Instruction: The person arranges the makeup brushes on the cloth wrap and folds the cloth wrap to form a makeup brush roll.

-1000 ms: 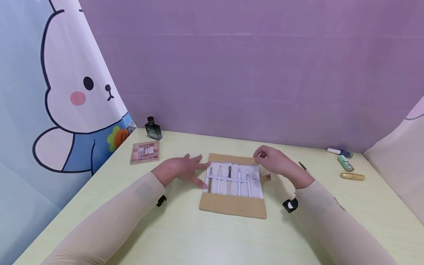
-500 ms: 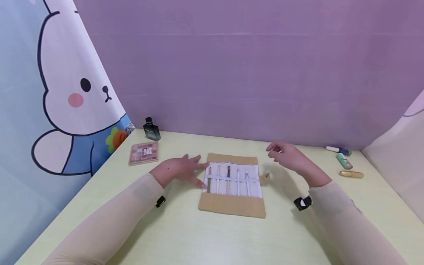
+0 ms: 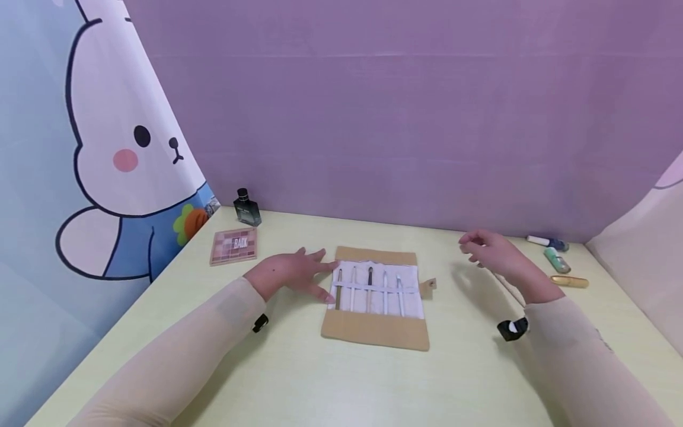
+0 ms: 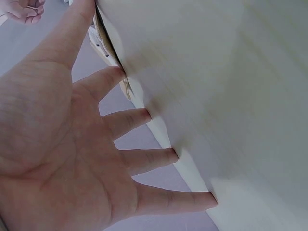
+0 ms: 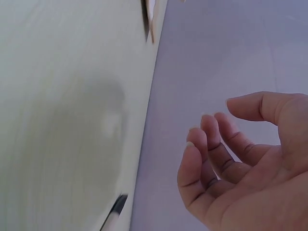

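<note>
A tan fabric brush roll (image 3: 376, 331) lies unrolled on the table, its pale lining holding several slim makeup brushes (image 3: 369, 290) under an elastic band. My left hand (image 3: 290, 276) is spread flat-fingered, thumb and index finger at the roll's left edge, the other fingertips on the tabletop in the left wrist view. Above the table to the right of the roll, my right hand (image 3: 496, 258) is loosely curled with nothing between its fingers. Under it lies a loose makeup brush (image 5: 114, 211) with a dark tip, partly hidden by the wrist in the head view.
A dark perfume bottle (image 3: 246, 209) and an eyeshadow palette (image 3: 233, 246) stand at the back left. On the far right lie a white-capped blue bottle (image 3: 548, 243), a small green bottle (image 3: 557, 260) and a gold tube (image 3: 569, 281). A purple curtain (image 3: 405, 118) hangs behind.
My right hand has moved from the roll's top right corner out to the right, over the loose brush. The left hand and the roll have stayed put.
</note>
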The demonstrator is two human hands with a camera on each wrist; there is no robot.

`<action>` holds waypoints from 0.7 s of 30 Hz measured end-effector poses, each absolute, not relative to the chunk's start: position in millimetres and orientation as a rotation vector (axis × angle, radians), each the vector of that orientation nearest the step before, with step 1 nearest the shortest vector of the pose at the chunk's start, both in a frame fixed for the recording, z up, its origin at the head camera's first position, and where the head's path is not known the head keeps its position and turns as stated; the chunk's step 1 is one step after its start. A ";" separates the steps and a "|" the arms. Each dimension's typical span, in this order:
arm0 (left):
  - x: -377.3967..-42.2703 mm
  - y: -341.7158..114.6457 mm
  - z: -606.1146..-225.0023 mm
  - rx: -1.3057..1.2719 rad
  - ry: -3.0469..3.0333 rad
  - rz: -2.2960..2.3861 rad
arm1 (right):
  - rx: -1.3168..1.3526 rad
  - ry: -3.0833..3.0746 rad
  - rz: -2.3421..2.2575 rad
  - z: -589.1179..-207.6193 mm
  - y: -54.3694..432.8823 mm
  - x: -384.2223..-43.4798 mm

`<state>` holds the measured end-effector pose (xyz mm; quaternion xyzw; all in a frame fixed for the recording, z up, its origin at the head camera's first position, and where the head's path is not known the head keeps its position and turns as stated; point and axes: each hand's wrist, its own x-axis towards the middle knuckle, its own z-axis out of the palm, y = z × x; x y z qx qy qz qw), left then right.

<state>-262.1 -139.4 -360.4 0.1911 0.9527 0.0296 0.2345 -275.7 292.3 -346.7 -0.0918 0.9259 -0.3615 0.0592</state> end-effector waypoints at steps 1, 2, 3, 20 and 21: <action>-262.4 -139.0 -360.3 0.522 2.613 0.081 | -0.275 2.805 -1.100 -347.7 295.8 -276.4; -262.6 -138.7 -360.3 0.520 2.613 0.082 | -0.269 2.803 -1.104 -348.9 299.5 -277.1; -262.6 -138.6 -360.4 0.518 2.613 0.084 | -0.260 2.801 -1.111 -349.8 302.6 -277.6; -263.0 -138.5 -360.8 0.511 2.612 0.089 | -0.112 2.761 -1.072 -363.8 341.2 -284.5; -263.2 -138.5 -361.0 0.513 2.613 0.086 | -0.110 2.753 -1.060 -364.8 343.5 -285.3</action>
